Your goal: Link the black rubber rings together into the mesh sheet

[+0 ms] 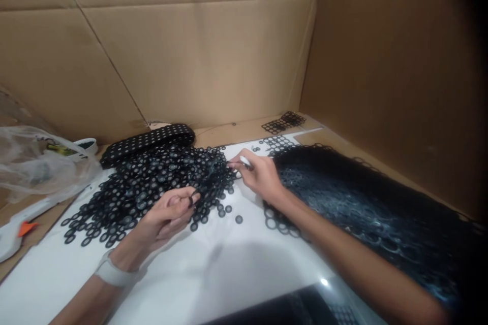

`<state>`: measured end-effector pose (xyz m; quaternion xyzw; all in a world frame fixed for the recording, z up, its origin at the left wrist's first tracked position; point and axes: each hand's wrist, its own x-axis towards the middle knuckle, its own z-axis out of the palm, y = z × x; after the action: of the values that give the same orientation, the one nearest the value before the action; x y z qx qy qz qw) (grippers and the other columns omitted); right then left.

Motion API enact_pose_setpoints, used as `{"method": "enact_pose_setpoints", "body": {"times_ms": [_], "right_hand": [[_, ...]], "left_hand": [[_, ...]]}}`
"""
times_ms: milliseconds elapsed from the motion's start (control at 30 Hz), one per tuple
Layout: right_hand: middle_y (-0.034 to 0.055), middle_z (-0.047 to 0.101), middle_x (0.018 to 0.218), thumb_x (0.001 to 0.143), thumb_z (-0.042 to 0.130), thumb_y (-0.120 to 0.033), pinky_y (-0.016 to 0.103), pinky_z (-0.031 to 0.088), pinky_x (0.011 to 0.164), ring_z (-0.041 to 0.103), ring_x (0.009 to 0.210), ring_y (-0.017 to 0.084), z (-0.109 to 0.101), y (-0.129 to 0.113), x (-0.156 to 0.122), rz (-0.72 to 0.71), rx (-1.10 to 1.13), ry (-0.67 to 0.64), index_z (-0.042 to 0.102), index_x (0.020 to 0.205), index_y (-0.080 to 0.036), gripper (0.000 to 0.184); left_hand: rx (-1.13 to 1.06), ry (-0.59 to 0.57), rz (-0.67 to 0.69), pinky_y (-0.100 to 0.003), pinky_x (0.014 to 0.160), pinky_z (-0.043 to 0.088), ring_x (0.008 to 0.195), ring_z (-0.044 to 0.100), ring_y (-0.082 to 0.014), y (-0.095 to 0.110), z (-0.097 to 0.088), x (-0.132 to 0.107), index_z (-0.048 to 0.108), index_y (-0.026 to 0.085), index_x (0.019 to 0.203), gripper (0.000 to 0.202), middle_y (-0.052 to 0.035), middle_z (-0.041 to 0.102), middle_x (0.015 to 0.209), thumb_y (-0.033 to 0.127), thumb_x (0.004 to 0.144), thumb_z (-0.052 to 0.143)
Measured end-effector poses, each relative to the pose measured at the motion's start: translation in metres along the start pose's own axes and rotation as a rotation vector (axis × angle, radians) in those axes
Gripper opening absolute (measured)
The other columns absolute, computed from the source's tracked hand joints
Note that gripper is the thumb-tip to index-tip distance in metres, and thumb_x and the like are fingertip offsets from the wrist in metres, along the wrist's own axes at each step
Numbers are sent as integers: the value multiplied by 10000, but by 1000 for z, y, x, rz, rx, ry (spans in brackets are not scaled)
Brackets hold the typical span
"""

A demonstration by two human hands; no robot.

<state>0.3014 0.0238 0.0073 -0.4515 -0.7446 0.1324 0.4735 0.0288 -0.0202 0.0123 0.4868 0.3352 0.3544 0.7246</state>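
My left hand (pixel 171 213) is closed, pinching a small black ring (pixel 192 199) between thumb and fingers at the front of a pile. The pile of black rings (pixel 152 177) is heaped loosely on a white sheet (pixel 229 264). At the right edge of this heap, my right hand (pixel 261 170) is closed around a slim pen-like tool with a white end (pixel 246 161). The tool's tip points left toward the rings and is too small to make out. To the right of this hand lies a large dark mass of joined rings (pixel 354 198).
A dotted black strip (pixel 148 141) lies behind the loose rings. Lattice pieces (pixel 284 123) rest near the cardboard wall (pixel 213 61). At left are a clear plastic bag (pixel 41 162), a white cup (pixel 88 146) and a white tool with an orange part (pixel 26 227).
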Motion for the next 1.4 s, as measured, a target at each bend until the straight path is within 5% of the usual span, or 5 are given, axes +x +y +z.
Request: {"method": "enact_pose_setpoints", "body": {"times_ms": [533,900,1033,1167,1400], "right_hand": [[12,834,908,1058,658,-443,302,478,674,652,612,179,3,10,-3,-13,-47,-25,755,1012,-271,203],[13,792,800,990,728,-323,300,426,628,617,580,172,-5,19,6,115,-19,30,719,921,-241,108],[24,776,788,955,763,-367,298,460,635,668,667,190,-5,25,10,179,213,-37,689,888,-226,173],[-8,726,678,967,741,-434,282,440,582,648,594,175,0,20,8,242,382,-182,665,944,-228,221],[-7,727,689,955,761,-452,284,496,665,715,670,180,-6,-1,6,284,565,-257,635,938,-224,261]], "left_hand": [[563,353,178,-219,319,465,421,619,-141,2,-9,8,671,184,1100,453,-37,752,804,582,918,786],[683,792,470,-180,302,281,384,439,-44,23,-58,3,740,193,1221,409,-87,808,1074,522,981,709],[1003,883,382,-224,442,419,469,501,-76,26,-78,3,776,244,1309,416,-63,806,1132,512,1037,610],[1294,898,526,-287,709,521,661,584,-119,22,-66,4,821,277,1250,329,-56,750,1314,449,1055,619],[1410,510,876,-234,587,478,570,485,-59,-5,-23,4,757,292,1305,313,-35,715,1186,239,997,748]]}}
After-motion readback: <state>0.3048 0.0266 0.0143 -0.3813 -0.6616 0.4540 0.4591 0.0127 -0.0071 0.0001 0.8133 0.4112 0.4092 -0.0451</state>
